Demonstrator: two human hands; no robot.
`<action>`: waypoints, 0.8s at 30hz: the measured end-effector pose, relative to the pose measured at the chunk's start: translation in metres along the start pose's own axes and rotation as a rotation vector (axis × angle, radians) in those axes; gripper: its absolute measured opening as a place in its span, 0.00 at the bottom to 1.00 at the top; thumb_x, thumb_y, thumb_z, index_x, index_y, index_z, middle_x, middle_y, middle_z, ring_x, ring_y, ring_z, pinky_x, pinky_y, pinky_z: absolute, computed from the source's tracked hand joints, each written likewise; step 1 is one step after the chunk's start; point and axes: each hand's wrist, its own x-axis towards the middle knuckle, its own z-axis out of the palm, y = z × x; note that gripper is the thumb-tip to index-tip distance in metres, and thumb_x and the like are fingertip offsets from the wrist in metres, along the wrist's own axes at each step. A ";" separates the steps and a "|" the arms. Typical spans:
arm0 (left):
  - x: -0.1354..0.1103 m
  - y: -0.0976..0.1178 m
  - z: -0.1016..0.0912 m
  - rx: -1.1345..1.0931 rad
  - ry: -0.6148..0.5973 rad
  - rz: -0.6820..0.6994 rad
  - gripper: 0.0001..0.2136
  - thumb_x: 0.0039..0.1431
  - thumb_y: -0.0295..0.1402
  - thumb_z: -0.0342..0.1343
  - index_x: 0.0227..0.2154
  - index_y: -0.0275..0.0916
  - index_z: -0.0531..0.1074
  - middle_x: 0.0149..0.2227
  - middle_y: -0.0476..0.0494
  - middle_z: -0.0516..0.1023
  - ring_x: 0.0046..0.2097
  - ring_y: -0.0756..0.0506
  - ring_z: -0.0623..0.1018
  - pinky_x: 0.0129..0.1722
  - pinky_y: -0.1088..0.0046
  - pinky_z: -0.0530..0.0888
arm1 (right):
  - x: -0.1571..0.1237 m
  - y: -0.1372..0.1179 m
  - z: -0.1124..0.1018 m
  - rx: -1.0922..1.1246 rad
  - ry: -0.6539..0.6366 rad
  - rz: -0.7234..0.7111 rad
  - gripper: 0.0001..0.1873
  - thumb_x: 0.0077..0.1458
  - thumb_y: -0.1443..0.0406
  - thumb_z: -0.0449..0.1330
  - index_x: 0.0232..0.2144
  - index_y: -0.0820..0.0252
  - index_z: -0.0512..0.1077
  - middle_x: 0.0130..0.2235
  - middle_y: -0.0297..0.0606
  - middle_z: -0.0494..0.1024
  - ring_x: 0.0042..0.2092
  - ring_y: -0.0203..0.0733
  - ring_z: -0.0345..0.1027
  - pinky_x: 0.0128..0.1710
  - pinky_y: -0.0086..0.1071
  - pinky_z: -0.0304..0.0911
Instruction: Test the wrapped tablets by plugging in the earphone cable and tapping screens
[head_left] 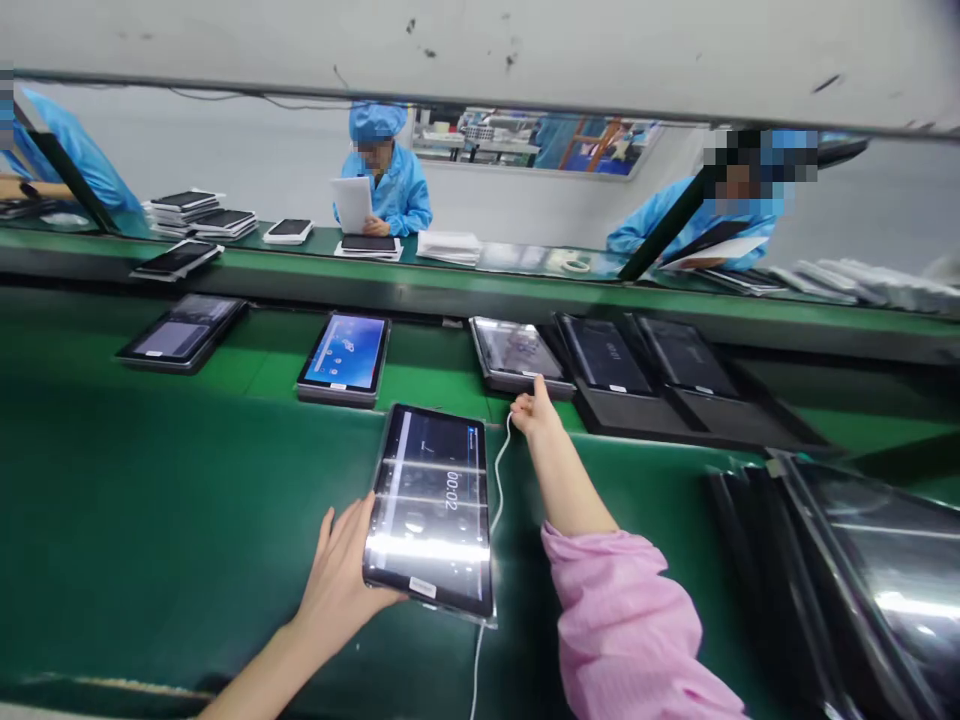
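Note:
My left hand point(341, 580) grips the near left corner of a tablet point(433, 505) that lies on the green bench; its lit screen reads 00:02. A white cable point(496, 480) runs along the tablet's right side up to my right hand point(534, 410). That hand is stretched forward, fingers closed round the cable's end, thumb up, right at the front edge of another tablet point(517, 355) on the conveyor. A pink sleeve covers my right forearm.
On the green conveyor point(262, 360) lie a tablet with a blue screen point(345, 355), a dark one point(182, 330) at left and black trays point(645, 370) at right. A stack of dark tablets point(847, 570) leans near right. Across the line sit people in blue coats point(390, 180) with stacked tablets.

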 end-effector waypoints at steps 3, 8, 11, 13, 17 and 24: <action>0.032 0.007 0.002 -0.044 -0.035 -0.020 0.56 0.48 0.40 0.72 0.72 0.45 0.39 0.67 0.29 0.67 0.68 0.29 0.67 0.68 0.32 0.54 | 0.003 -0.002 0.002 0.038 0.073 -0.018 0.13 0.68 0.58 0.62 0.44 0.63 0.71 0.35 0.32 0.72 0.27 0.31 0.65 0.23 0.24 0.64; 0.092 0.018 0.005 -0.084 -0.081 -0.031 0.57 0.48 0.43 0.72 0.73 0.42 0.39 0.67 0.28 0.67 0.69 0.30 0.65 0.69 0.33 0.51 | 0.007 -0.016 0.004 0.108 0.007 -0.026 0.15 0.70 0.58 0.60 0.33 0.62 0.68 0.24 0.22 0.60 0.18 0.25 0.46 0.14 0.21 0.46; 0.131 0.025 0.009 -0.101 -0.077 -0.018 0.57 0.48 0.43 0.72 0.73 0.41 0.40 0.68 0.27 0.66 0.70 0.29 0.64 0.69 0.34 0.50 | 0.012 -0.036 0.004 0.130 -0.023 -0.045 0.18 0.69 0.60 0.61 0.28 0.61 0.65 0.22 0.20 0.55 0.17 0.25 0.42 0.14 0.21 0.43; 0.156 0.032 0.012 -0.137 -0.059 -0.017 0.55 0.48 0.42 0.72 0.72 0.40 0.42 0.67 0.27 0.66 0.70 0.29 0.64 0.69 0.35 0.49 | 0.015 -0.052 0.000 0.140 -0.020 -0.064 0.20 0.68 0.62 0.62 0.26 0.60 0.61 0.20 0.18 0.51 0.17 0.25 0.40 0.14 0.21 0.42; 0.204 0.048 0.023 -0.294 -0.027 -0.057 0.51 0.46 0.35 0.73 0.70 0.36 0.50 0.65 0.25 0.69 0.69 0.28 0.64 0.69 0.37 0.47 | -0.005 -0.079 -0.026 0.157 -0.016 -0.091 0.28 0.64 0.63 0.62 0.21 0.54 0.48 0.16 0.16 0.42 0.14 0.26 0.35 0.13 0.22 0.44; 0.244 0.086 0.042 -0.587 0.061 -0.185 0.42 0.53 0.32 0.67 0.68 0.31 0.55 0.72 0.21 0.55 0.75 0.28 0.49 0.72 0.43 0.38 | -0.149 -0.059 -0.118 0.130 -0.067 -0.125 0.25 0.46 0.58 0.71 0.22 0.53 0.54 0.14 0.16 0.46 0.14 0.31 0.47 0.20 0.26 0.65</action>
